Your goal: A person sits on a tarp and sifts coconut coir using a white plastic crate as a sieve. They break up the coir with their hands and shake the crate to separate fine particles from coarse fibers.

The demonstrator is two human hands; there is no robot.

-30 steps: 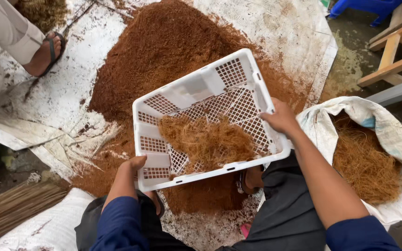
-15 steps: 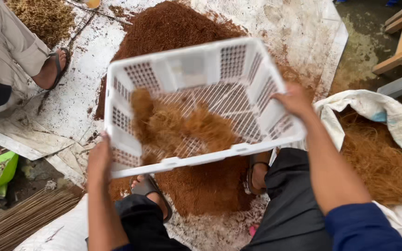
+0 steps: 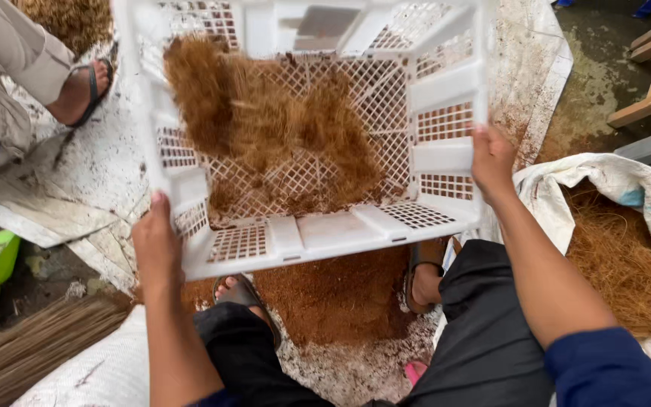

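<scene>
Head view: left hand (image 3: pixel 156 245), right hand (image 3: pixel 493 158) grip clamped on white crate (image 3: pixel 446 87) sides; brown fibre (image 3: pixel 265 128) inside.

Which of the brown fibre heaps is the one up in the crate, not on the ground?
The clump of brown fibre inside the white lattice crate; both hands hold that crate, while the other heaps lie on ground sheets or in the sack.

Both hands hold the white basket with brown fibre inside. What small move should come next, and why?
Probably a short sideways shake. The left hand and right hand grip the mesh basket above the brown powder pile, and fibre clumps against one side.
</scene>
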